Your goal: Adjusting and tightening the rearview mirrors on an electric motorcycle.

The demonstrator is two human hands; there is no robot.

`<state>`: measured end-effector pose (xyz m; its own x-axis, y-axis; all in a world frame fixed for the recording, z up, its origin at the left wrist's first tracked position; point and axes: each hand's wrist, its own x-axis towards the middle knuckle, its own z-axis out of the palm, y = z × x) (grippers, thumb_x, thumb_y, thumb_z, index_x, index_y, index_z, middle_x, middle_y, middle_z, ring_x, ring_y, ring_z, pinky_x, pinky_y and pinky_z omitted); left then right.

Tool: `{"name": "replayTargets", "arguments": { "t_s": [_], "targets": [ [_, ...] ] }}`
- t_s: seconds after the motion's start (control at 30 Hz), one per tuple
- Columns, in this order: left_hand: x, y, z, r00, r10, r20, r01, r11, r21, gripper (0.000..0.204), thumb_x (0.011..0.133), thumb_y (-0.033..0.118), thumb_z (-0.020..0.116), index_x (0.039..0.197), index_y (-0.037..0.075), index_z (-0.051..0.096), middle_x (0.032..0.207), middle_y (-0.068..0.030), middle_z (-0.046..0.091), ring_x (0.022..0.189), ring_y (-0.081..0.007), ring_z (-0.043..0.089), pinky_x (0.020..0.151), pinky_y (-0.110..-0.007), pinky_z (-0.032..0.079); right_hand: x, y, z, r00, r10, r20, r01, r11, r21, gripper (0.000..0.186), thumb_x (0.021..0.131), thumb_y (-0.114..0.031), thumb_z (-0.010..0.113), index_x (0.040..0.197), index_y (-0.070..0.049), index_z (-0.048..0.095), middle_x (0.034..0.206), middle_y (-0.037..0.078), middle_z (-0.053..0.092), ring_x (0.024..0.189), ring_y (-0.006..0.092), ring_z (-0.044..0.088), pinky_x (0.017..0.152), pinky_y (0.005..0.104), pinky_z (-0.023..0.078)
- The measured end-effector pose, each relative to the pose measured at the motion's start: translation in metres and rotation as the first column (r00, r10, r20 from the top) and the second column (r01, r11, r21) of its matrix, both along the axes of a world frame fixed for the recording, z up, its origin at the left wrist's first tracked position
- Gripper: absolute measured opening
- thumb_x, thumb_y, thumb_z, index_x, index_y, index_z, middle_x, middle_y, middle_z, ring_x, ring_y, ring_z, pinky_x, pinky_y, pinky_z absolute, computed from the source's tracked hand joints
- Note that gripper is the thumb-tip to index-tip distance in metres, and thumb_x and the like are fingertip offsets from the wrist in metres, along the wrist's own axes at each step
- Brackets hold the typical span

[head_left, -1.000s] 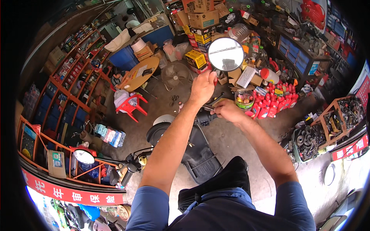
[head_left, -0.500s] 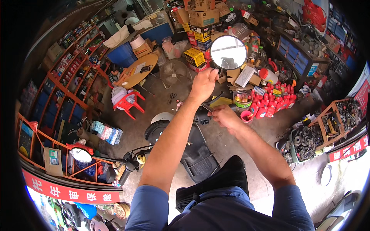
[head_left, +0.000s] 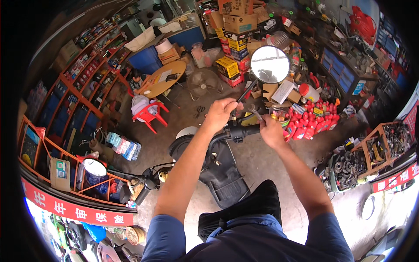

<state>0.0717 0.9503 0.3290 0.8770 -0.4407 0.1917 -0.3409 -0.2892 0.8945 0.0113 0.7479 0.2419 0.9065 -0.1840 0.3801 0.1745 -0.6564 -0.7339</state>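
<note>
My left hand is closed on the black stem of a round mirror, low on it, near its base at the handlebar. Beside it, a little right, my right hand is closed on a metal wrench, whose tip points up and left, apart from the stem. Under my hands lie a scooter's black switch housing and its dark floorboard. The other mirror is at lower left.
Orange shelving lines the left. Ahead stand a round table with a person beside it, a red chair, a fan and stacked boxes. Red bottles and a crate of parts are at right.
My left hand has slid down the stem toward its base. My right hand with the wrench has moved right, away from the stem. The mirror appears further right.
</note>
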Motion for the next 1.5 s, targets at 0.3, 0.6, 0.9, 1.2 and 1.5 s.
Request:
{"name": "replayTargets", "arguments": {
  "t_s": [0.3,0.6,0.9,1.2,1.5],
  "targets": [
    [-0.024,0.001,-0.05,0.998,0.062,-0.003,-0.061,0.967,-0.246,0.02,0.098,0.004,0.049,0.111,-0.004,0.063,0.11,-0.0089,0.069,0.104,-0.0144,0.061,0.098,-0.029,0.044,-0.002,0.004,-0.006,0.996,-0.088,0.026,0.09,0.991,-0.098,0.012,0.088,-0.017,0.057,0.09,-0.008,0.064,0.074,0.022,0.066,0.072,0.0434,0.065,0.067,0.0537,0.052],
    [-0.034,-0.005,-0.053,0.976,0.172,0.136,-0.137,0.963,-0.23,0.019,0.096,0.01,0.055,0.11,0.0,0.065,0.091,-0.0095,0.07,0.087,-0.018,0.064,0.083,-0.03,0.048,-0.008,0.006,0.0,0.993,-0.115,0.0,0.114,0.986,-0.121,0.013,0.089,-0.017,0.055,0.093,-0.009,0.064,0.077,0.022,0.066,0.073,0.0434,0.065,0.068,0.0537,0.052],
    [-0.139,0.057,-0.061,0.816,0.481,0.321,-0.482,0.872,-0.082,0.032,0.091,0.005,0.058,0.123,0.001,0.059,0.117,-0.0172,0.063,0.109,-0.0296,0.061,0.096,-0.035,0.045,-0.001,-0.005,-0.013,0.997,-0.024,-0.068,0.031,0.993,0.112,0.016,0.091,-0.015,0.052,0.095,-0.006,0.065,0.076,0.02,0.066,0.072,0.0396,0.066,0.066,0.0475,0.052],
    [-0.273,0.196,-0.093,0.412,0.761,0.502,-0.828,0.542,-0.142,0.015,0.092,-0.006,0.05,0.097,0.001,0.062,0.087,-0.0083,0.067,0.081,-0.0192,0.064,0.072,-0.029,0.048,0.019,0.006,0.009,0.986,-0.06,0.155,0.106,0.944,-0.311,0.015,0.092,-0.015,0.052,0.102,-0.004,0.055,0.089,0.024,0.064,0.082,0.046,0.062,0.071,0.0541,0.049],
    [-0.307,0.279,-0.093,0.072,0.757,0.65,-0.976,0.187,-0.11,0.007,0.088,0.001,0.057,0.093,0.004,0.06,0.092,-0.0115,0.063,0.091,-0.0321,0.059,0.083,-0.039,0.044,0.053,0.021,-0.008,0.989,0.07,0.132,-0.015,0.924,-0.383,0.021,0.094,-0.019,0.05,0.105,-0.005,0.062,0.099,0.022,0.065,0.095,0.0427,0.062,0.081,0.052,0.047]
  ]
}}
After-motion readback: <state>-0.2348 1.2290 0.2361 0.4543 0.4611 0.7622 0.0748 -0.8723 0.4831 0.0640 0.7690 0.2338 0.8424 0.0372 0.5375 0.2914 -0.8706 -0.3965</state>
